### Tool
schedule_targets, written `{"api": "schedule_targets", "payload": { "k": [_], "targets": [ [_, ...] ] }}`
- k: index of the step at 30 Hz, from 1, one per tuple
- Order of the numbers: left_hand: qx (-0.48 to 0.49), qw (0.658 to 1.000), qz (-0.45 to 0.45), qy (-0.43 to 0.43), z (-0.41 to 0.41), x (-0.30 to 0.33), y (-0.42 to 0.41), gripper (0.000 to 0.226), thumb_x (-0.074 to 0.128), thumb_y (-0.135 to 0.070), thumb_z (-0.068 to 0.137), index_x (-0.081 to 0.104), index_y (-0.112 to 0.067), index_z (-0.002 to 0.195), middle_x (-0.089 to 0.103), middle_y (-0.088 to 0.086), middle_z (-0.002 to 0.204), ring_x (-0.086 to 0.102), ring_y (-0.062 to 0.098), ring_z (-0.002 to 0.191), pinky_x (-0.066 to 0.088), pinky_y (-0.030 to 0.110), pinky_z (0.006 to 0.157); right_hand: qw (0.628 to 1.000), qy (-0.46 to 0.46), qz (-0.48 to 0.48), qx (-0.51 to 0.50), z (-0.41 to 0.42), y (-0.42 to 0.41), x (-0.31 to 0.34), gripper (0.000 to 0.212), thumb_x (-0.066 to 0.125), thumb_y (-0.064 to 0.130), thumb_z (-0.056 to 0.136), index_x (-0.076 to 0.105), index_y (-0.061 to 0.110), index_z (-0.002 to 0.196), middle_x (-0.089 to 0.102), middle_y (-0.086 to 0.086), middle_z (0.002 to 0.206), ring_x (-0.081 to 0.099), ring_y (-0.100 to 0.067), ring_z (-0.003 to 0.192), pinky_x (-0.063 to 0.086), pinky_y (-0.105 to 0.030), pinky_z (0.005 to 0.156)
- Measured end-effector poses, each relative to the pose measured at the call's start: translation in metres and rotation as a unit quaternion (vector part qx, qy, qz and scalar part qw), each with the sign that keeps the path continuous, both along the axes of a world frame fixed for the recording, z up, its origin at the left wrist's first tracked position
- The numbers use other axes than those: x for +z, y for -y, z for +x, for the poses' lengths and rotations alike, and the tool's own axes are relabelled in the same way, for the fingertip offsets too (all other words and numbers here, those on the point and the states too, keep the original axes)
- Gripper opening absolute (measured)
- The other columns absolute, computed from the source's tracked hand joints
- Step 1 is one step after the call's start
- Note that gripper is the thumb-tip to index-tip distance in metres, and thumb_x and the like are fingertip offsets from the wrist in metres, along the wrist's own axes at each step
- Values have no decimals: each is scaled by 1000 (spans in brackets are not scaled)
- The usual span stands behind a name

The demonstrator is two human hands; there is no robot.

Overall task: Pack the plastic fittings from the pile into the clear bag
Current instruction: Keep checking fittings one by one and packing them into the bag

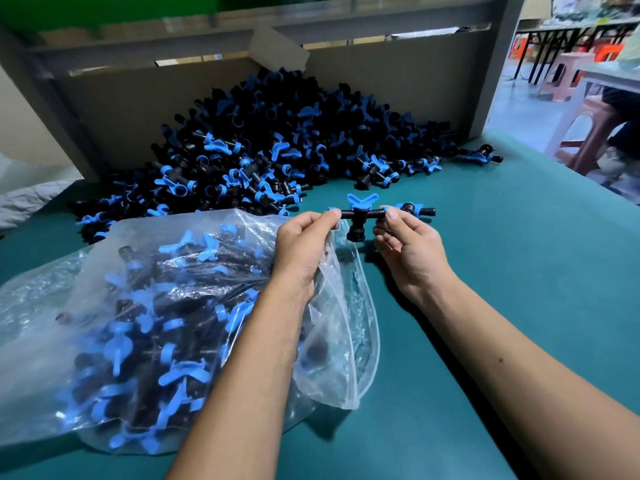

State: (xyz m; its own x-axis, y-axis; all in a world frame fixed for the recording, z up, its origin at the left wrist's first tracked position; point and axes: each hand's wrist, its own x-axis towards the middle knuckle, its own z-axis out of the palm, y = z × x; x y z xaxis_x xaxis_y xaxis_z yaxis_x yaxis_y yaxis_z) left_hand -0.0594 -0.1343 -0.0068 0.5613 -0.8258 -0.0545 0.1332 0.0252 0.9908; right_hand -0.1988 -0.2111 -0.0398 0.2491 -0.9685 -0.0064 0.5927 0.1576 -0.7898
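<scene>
A big pile of black fittings with blue wing handles (277, 140) lies at the back of the green table. One black T-shaped fitting with a blue handle (360, 216) is held level between both hands above the table. My left hand (304, 244) pinches its left end, and also holds the rim of the clear bag (339, 341). My right hand (405, 240) pinches its right end. A second fitting (417, 210) shows just behind the right fingers. The bag lies at the left, holding several fittings, its mouth open to the right.
A cardboard wall (381, 81) backs the pile. One stray fitting (483, 155) lies at the pile's right end. Pink stools (588, 129) stand beyond the table's right edge. Bare green table surface (502, 271) spreads to the right of my hands.
</scene>
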Motion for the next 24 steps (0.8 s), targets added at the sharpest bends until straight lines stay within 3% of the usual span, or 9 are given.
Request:
{"api": "schedule_targets", "payload": {
  "k": [2,5,7,10,13,16,18,21,24],
  "targets": [
    [31,999,3,-9,1,0,0,21,75,-29,92,73,-9,85,60,10,81,44,11,58,39,26,60,998,-45,-30,-31,4,-1,-2,16,67,13,95,60,6,108,69,-4,79,66,-13,72,54,-23,66],
    [61,998,6,-31,4,-1,2,22,76,-30,92,73,-11,80,63,6,75,46,9,54,40,26,58,973,-183,-135,-44,11,-8,-5,24,75,25,90,58,11,100,67,-3,83,65,-15,74,52,-30,60],
    [25,999,3,-42,2,-2,2,25,77,-29,92,71,-10,76,58,7,65,45,14,53,38,28,56,928,-291,-227,-42,14,-13,-8,34,81,34,82,57,20,101,66,4,92,64,-13,79,55,-33,66],
    [-44,997,-5,-61,0,-3,3,28,74,-28,94,68,-7,75,50,7,58,41,17,46,34,26,50,852,-398,-322,-110,13,-16,-8,44,85,41,76,54,27,105,64,16,100,63,-4,92,50,-20,81],
    [-62,998,10,-15,2,-3,3,30,71,-32,95,69,-9,76,54,1,59,38,8,41,31,20,38,859,-370,-320,-150,10,-15,-7,33,85,27,78,59,22,97,66,15,89,63,-4,84,48,-18,78],
    [-69,997,13,18,-1,-2,2,34,70,-38,96,71,-10,76,55,-1,59,38,6,42,30,17,38,876,-351,-292,-157,10,-14,-7,18,80,19,84,65,19,95,70,11,85,67,-6,82,52,-22,79],
    [-60,998,0,13,-3,0,0,38,71,-43,95,70,-10,75,55,-1,58,38,7,42,31,18,39,918,-299,-233,-118,11,-13,-6,8,74,16,90,69,15,95,72,2,85,69,-17,79,56,-32,71],
    [-16,999,-37,-25,-2,1,0,33,79,-34,90,65,-14,67,52,1,60,43,17,55,40,29,58,991,-103,-85,-3,5,-11,3,6,62,13,98,65,8,99,70,-10,77,66,-20,64,53,-26,54],
    [20,998,-58,-26,2,1,1,22,82,-7,82,65,-15,70,58,1,63,52,20,68,47,40,75,997,8,43,69,-3,-7,12,17,53,22,103,58,7,99,72,-15,74,65,-15,54,51,-18,48]
  ]
}}
